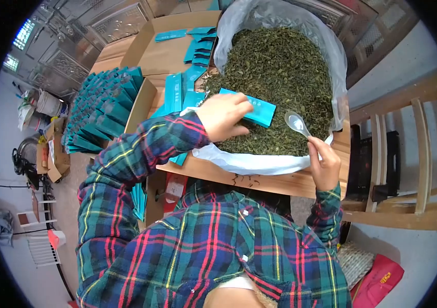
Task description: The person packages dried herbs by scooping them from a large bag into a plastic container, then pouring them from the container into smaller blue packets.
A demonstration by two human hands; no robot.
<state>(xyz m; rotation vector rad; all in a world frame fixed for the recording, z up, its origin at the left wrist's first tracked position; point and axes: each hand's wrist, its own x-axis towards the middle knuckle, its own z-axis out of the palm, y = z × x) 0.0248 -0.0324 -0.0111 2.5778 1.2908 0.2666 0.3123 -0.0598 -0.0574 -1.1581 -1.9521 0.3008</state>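
Note:
A teal packet lies slantwise over a heap of dried green leaves, which looks like loose tea. My left hand has its bent fingers on the packet's left part; the palm side is hidden. Between the thumb and fingers of my right hand is the handle of a small pale spoon. The spoon's bowl is over the leaves, just right of the packet, and appears to hold none. A clear plastic liner surrounds the heap. More teal packets lie left of my left hand.
Many teal packets stand packed in a cardboard box at the left. An open cardboard box with several packets sits at the back. The wooden table's front edge is near my body. Wooden racks stand at the right.

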